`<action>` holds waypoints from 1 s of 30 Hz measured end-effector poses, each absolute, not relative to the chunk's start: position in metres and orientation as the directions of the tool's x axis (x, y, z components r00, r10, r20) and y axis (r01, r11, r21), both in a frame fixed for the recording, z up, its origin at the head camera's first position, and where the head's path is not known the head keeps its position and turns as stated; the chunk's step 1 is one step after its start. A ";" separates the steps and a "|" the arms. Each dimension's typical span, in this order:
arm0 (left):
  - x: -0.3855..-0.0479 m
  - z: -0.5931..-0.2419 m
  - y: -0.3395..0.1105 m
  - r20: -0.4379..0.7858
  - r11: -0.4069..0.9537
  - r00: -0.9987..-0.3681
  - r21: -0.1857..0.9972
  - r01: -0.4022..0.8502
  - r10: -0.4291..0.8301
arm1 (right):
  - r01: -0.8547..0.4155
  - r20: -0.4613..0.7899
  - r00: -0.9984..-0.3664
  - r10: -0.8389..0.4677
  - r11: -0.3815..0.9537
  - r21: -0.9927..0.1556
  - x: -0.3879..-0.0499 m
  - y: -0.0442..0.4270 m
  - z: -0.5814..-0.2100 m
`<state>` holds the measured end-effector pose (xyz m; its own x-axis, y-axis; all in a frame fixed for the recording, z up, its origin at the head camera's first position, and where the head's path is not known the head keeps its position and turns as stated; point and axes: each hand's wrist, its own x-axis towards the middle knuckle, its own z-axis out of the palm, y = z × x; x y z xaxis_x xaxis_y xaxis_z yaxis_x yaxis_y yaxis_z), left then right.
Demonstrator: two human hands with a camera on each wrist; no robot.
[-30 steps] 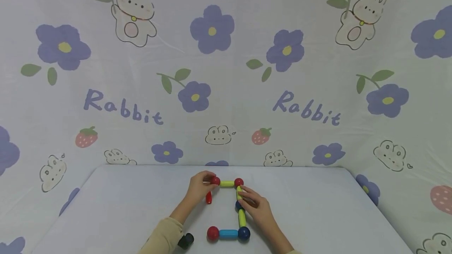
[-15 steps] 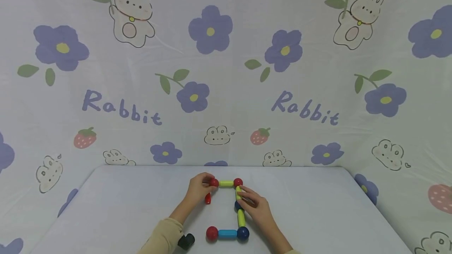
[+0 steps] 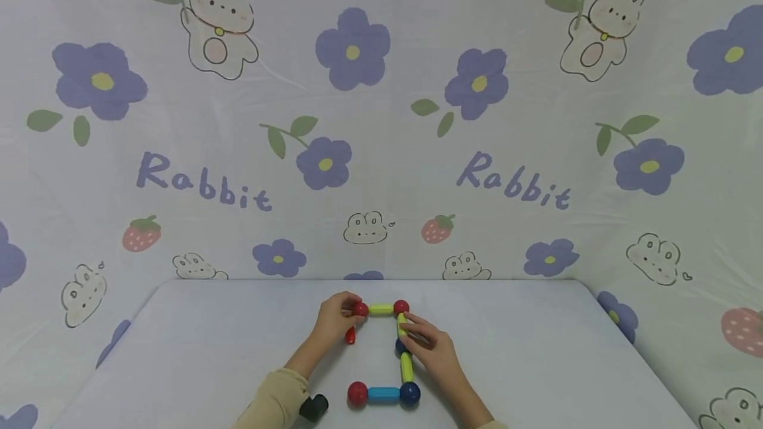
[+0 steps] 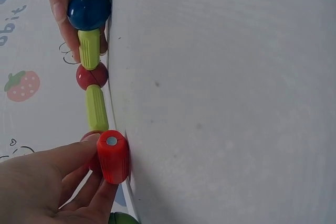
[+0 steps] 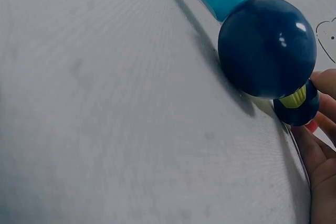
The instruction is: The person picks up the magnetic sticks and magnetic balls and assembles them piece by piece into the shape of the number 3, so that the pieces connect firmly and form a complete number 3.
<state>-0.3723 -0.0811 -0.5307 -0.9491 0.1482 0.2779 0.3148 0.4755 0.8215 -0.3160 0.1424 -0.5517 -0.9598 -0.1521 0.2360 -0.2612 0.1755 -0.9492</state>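
Observation:
My left hand (image 3: 334,316) pinches a red ball (image 3: 360,309) at the far left corner of a rod-and-ball construction on the table. A red rod (image 4: 113,157) with a round metal-looking end points from that corner toward me. A yellow-green rod (image 3: 381,310) runs right to another red ball (image 3: 401,308). My right hand (image 3: 434,346) holds the yellow-green rod (image 4: 89,50) on the right side, its thumb at a dark blue ball (image 5: 296,104). Nearer me, another yellow-green rod (image 3: 407,368), a large dark blue ball (image 3: 410,394), a light blue rod (image 3: 384,394) and a red ball (image 3: 357,394) continue the chain.
A dark cylindrical object (image 3: 314,408) is beside the left sleeve (image 3: 277,392). Part of a green ball (image 4: 123,217) shows below the left hand in its wrist view. The white table (image 3: 536,349) ends at a patterned cloth backdrop (image 3: 381,118).

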 end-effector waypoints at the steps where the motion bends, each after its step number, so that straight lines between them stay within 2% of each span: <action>1: -0.372 -0.531 -0.081 0.278 0.475 -0.949 0.822 0.315 0.148 | -0.257 0.232 -0.961 -0.151 0.176 -0.950 -0.316 0.142 -0.551; 18: -0.374 -0.532 -0.078 0.315 0.535 -0.940 0.775 0.336 0.133 | -0.238 0.208 -0.963 -0.172 0.177 -0.955 -0.297 0.139 -0.519; 30: -0.372 -0.531 -0.078 0.315 0.512 -0.937 0.786 0.347 0.150 | -0.236 0.217 -0.967 -0.132 0.153 -0.960 -0.314 0.143 -0.546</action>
